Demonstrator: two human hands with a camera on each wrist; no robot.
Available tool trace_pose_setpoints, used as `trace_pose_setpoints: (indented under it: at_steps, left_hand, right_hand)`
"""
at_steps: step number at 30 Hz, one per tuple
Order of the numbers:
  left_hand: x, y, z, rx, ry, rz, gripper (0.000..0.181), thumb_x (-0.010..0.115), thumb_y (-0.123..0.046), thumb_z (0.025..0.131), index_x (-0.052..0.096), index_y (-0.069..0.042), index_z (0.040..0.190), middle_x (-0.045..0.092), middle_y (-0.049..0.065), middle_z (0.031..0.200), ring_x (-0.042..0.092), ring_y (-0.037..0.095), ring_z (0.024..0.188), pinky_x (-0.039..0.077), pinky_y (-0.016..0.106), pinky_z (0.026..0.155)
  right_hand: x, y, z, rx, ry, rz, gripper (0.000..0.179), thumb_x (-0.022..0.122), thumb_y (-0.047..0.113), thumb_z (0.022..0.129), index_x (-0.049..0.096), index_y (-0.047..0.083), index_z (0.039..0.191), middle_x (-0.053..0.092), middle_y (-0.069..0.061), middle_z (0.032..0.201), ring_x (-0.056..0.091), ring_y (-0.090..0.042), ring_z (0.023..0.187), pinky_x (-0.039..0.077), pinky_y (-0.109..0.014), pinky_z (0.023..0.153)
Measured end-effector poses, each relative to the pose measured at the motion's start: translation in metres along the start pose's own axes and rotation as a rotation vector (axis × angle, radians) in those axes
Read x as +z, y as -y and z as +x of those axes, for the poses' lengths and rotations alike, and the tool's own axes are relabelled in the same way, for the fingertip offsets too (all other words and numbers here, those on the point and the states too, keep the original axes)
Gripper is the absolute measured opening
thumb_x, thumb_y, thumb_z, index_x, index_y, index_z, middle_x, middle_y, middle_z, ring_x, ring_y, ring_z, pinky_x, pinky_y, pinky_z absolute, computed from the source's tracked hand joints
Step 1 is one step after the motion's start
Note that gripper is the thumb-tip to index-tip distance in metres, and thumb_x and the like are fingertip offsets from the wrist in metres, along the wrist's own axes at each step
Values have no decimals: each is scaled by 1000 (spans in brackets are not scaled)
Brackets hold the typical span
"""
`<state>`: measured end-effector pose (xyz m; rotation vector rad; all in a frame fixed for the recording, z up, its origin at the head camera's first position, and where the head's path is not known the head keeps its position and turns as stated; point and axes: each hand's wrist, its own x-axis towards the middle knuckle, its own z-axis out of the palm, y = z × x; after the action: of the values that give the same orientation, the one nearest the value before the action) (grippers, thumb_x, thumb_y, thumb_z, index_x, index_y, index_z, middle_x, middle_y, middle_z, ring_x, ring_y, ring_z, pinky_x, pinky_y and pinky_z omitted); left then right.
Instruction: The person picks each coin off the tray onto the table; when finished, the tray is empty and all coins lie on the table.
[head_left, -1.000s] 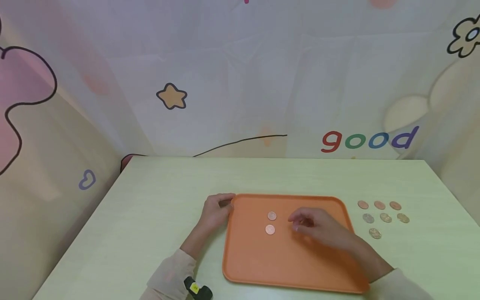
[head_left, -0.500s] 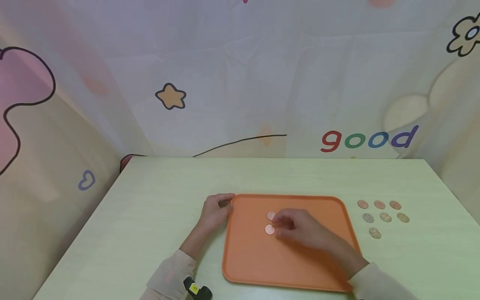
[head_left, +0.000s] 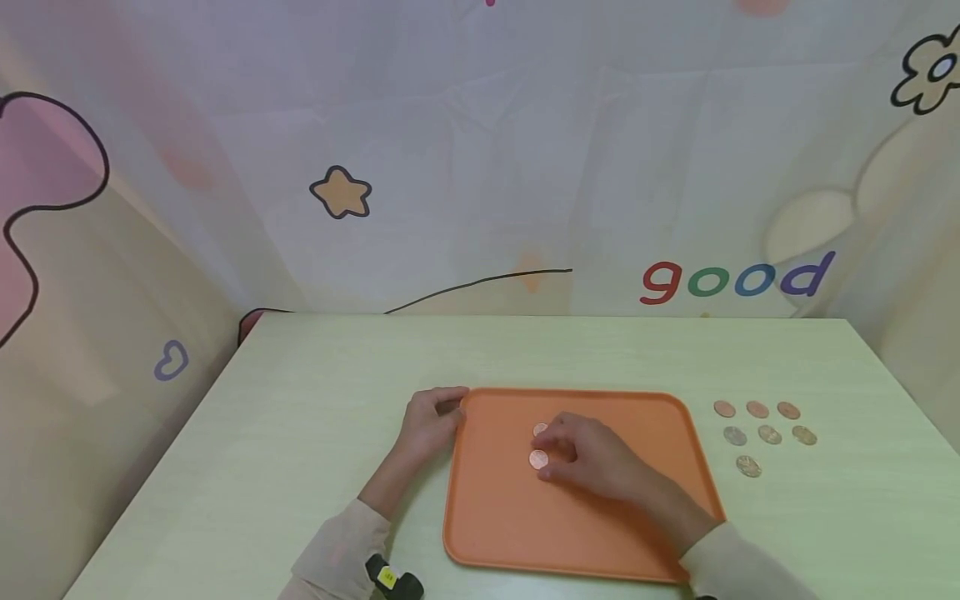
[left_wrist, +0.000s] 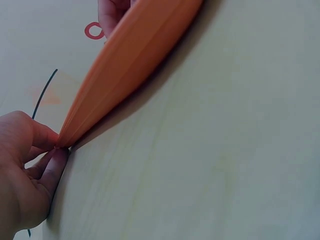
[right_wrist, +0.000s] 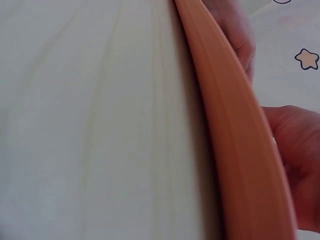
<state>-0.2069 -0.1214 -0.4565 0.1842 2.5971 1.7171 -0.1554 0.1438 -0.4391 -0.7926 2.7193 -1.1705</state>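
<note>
An orange tray (head_left: 600, 546) lies on the table, two pale coppery coins on its left half. My left hand (head_left: 432, 425) holds the tray's far left corner; in the left wrist view that hand (left_wrist: 30, 170) has thumb and fingers meeting at the rim. Over the tray, my right hand (head_left: 596, 458) has its thumb and forefinger on either side of the nearer coin (head_left: 538, 460), with a gap between the tips. The farther coin (head_left: 540, 429) is partly covered by the forefinger. The tray wall (right_wrist: 240, 130) hides the right fingertips in the right wrist view.
Several coins lie in rows on the table right of the tray, among them a coppery coin (head_left: 757, 409), a silvery coin (head_left: 735, 436) and a yellowish coin (head_left: 748, 467). A printed cloth (head_left: 465, 167) hangs behind the table (head_left: 322, 358).
My right hand has moved left across the tray to the two coins, its thumb and forefinger now around the nearer one. The left hand has stayed at the tray corner.
</note>
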Motion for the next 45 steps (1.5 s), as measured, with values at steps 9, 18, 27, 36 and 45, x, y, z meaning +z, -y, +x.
trace_pose_setpoints:
  at_steps: [9, 18, 27, 36, 45]
  left_hand:
    - [-1, 1, 0, -8, -3, 9, 37, 58, 8, 86, 72, 5, 121, 72, 24, 121, 70, 33, 106, 59, 34, 84]
    - [-1, -2, -1, 5, 3, 15, 37, 59, 7, 86, 71, 6, 121, 72, 25, 120, 70, 33, 105, 60, 34, 83]
    - [-1, -2, -1, -3, 10, 14, 37, 59, 8, 88, 71, 6, 122, 71, 25, 123, 70, 34, 107, 60, 34, 84]
    - [-1, -3, -2, 2, 11, 6, 37, 58, 8, 87, 71, 6, 122, 70, 25, 123, 69, 34, 107, 60, 34, 83]
    - [-1, -2, -1, -14, 10, 26, 36, 58, 8, 88, 70, 6, 122, 70, 25, 124, 69, 35, 109, 60, 35, 86]
  right_hand:
    - [1, 3, 3, 33, 22, -58, 18, 83, 24, 83, 79, 17, 99, 66, 7, 92, 52, -2, 80, 42, -21, 70]
    - [0, 12, 5, 86, 48, -140, 14, 83, 24, 83, 77, 20, 95, 68, 8, 95, 60, -9, 87, 48, -27, 78]
    - [1, 13, 4, 54, 68, -209, 13, 80, 21, 87, 71, 22, 96, 70, 5, 106, 68, -22, 104, 53, -40, 94]
    - [1, 13, 5, 4, 80, -180, 13, 77, 20, 89, 66, 23, 94, 66, 11, 94, 58, -8, 88, 51, -32, 86]
    - [0, 11, 6, -29, 119, -154, 8, 77, 20, 90, 74, 24, 96, 66, 12, 92, 56, -6, 86, 49, -28, 84]
